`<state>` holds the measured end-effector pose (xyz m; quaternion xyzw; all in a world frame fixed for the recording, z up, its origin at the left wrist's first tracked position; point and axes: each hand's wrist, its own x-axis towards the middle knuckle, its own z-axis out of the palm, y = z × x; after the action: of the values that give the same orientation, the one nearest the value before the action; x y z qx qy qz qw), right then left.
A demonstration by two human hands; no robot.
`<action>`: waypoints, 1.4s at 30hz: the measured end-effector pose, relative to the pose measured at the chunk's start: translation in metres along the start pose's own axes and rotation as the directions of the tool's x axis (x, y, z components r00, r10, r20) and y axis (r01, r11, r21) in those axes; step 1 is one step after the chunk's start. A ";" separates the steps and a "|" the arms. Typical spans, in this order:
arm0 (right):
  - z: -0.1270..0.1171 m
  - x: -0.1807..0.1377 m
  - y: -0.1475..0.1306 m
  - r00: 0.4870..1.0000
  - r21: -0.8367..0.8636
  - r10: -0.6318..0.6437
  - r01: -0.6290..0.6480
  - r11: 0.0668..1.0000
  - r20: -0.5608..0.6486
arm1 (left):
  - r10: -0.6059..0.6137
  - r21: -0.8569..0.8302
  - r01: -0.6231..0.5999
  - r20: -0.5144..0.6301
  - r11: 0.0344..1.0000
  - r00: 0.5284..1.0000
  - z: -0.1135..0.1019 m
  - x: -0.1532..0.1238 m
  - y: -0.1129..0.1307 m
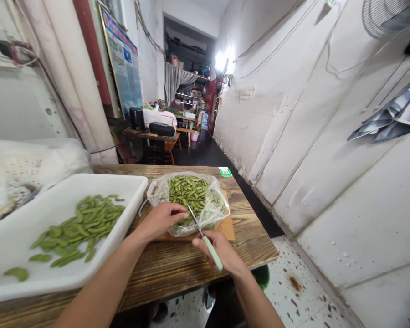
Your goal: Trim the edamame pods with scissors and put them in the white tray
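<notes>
The left hand [162,218] is sitting at the near rim of the clear plastic bag [216,210], fingers curling down among the edamame pods [187,191] heaped inside. The fingertips are tucked under, so I cannot tell whether they are pinching a pod or just resting. The right hand [222,253] is clenching the pale green handle of a green-handled blade [210,248], its metal part angling up and left into the bag's mouth. The tip is getting lost among the pods beside the left fingers, and whether it is a knife or scissors is hard to make out.

The bag is lying on a thin brown cutting board [228,228], mostly covered, near the middle of the tabletop [177,269], closer to its right edge. At the left edge a white tray [136,193] is carrying loose pods [85,223]; the frame is cutting the tray off at left. A small green sticker [225,171] is showing at the far edge. Both forearms are running out of the bottom of the view.
</notes>
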<state>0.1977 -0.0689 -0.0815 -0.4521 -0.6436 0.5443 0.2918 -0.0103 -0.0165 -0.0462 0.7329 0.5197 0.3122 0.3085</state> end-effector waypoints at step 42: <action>0.024 0.006 -0.003 0.996 0.207 -0.063 0.048 0.977 0.066 | -0.482 -0.829 0.020 -0.304 0.558 0.822 0.040 -0.013 0.018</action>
<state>0.1735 -0.0737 -0.0854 -0.3815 -0.6066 0.6154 0.3282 0.0276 -0.0390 -0.0581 0.3229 0.4884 0.6390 0.4989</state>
